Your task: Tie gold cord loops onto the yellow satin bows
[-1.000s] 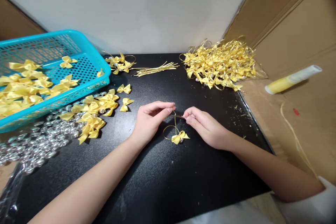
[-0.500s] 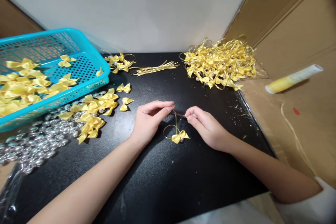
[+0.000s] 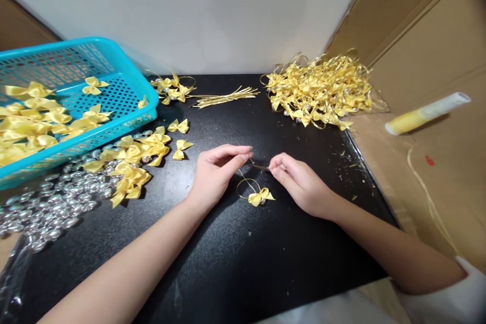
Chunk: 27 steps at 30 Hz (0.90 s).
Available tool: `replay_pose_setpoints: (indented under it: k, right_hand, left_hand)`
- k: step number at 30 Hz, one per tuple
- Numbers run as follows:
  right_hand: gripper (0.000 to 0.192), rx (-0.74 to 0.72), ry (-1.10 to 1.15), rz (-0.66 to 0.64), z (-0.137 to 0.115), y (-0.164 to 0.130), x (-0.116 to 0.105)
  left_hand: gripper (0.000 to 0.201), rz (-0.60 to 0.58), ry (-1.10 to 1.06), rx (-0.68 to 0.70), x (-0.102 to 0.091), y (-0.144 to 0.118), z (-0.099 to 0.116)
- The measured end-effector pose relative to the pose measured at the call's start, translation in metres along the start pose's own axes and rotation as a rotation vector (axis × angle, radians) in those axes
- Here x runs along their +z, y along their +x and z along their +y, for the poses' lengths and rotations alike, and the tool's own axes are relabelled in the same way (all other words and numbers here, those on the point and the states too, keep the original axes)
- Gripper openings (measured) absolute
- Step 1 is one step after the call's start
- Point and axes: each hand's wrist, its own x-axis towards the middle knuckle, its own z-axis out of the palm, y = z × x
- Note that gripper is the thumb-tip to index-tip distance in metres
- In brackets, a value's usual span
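While right hand pinches thin tool, axis runs crosswise, tip leftward.

The bow at the centre of the frame was satiny yellow, its thin loop gold, and the slim tool above them dark. The surface was black, flecked with pale specks towards the right. At the upper left, the basket was turquoise, patterned with slots up its sides and small holes across its floor. Silver beads gleamed at the left. Metallic gold strips lay upper centre; the heap upper right mixed yellow, gold and silver. The wall was greyish white, the cardboard brown, and the tube yellow fading to whitish.
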Motion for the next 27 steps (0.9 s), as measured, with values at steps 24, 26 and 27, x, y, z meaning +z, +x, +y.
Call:
replay_pose_setpoints:
  k: [24,26,27]
  right_hand:
    - [0.017,-0.088,-0.099,0.497,0.014,-0.003,-0.033]
    - [0.023,0.029,-0.287,0.541,0.029,-0.012,-0.059]
    - [0.024,0.106,-0.399,0.538,0.037,-0.017,-0.069]
  left_hand:
    - [0.012,-0.061,0.19,-0.043,0.007,-0.007,0.006]
    - [0.014,-0.066,0.15,-0.053,0.008,-0.007,0.007]
    - [0.017,-0.073,0.126,-0.056,0.008,-0.007,0.008]
